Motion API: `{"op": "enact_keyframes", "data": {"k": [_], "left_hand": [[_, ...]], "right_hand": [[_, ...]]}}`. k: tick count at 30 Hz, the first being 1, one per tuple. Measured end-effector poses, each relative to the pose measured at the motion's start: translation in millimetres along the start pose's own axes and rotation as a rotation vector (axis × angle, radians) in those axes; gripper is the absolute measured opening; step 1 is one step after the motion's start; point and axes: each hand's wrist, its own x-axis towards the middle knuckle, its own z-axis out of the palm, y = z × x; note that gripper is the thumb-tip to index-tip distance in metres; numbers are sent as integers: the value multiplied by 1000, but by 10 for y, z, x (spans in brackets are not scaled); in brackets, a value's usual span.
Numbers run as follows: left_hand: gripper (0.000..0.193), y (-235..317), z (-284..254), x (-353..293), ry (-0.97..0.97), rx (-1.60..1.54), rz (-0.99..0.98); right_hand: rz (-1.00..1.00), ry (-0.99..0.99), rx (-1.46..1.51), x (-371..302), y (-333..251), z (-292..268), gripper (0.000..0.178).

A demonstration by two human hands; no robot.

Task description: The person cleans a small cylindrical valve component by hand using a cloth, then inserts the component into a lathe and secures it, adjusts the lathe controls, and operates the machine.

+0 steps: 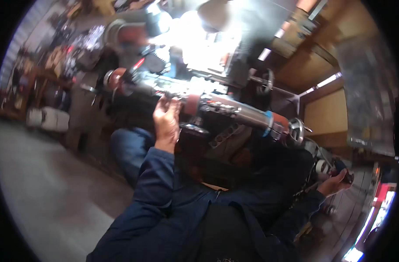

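Note:
A lathe-like machine [247, 114] with a long metal body stretches across in front of me. My left hand [166, 122] reaches up to its middle, fingers bunched at the near side beside a reddish block [192, 105]; whatever they grip there is too blurred to name. Just below and right of that hand sits a shiny handwheel [195, 129]. Far to the right, my right hand [334, 184] is closed around a dark object with a reddish-brown lower part [343, 169], its kind unclear. Another handwheel [295, 132] is at the machine's right end, beside an orange section.
Bright lamp glare [199, 39] washes out the area behind the machine. Wooden shelving [326, 113] stands at the right. Cluttered shelves [42, 83] line the left, with a white container [47, 119] low down. Grey floor [46, 183] spreads at the lower left.

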Motion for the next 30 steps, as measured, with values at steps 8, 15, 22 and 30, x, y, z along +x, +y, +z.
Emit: {"op": "enact_keyframes", "data": {"k": [8, 15, 22, 30], "left_hand": [[20, 85, -12, -76, -41, -111, -111], [18, -53, -62, 23, -236, -384, -135], [26, -24, -71, 19, -201, -302, -169], [25, 74, -33, -8, -194, -320, -172]], "right_hand": [[-492, -915, 866, -1931, -2152, 1351, 50], [-552, -1267, 981, -3106, -2522, 1950, 57], [-765, -1136, 1069, -3406, -2740, 2014, 57], [-746, -1220, 1053, -3460, -2758, 1984, 56]]}}
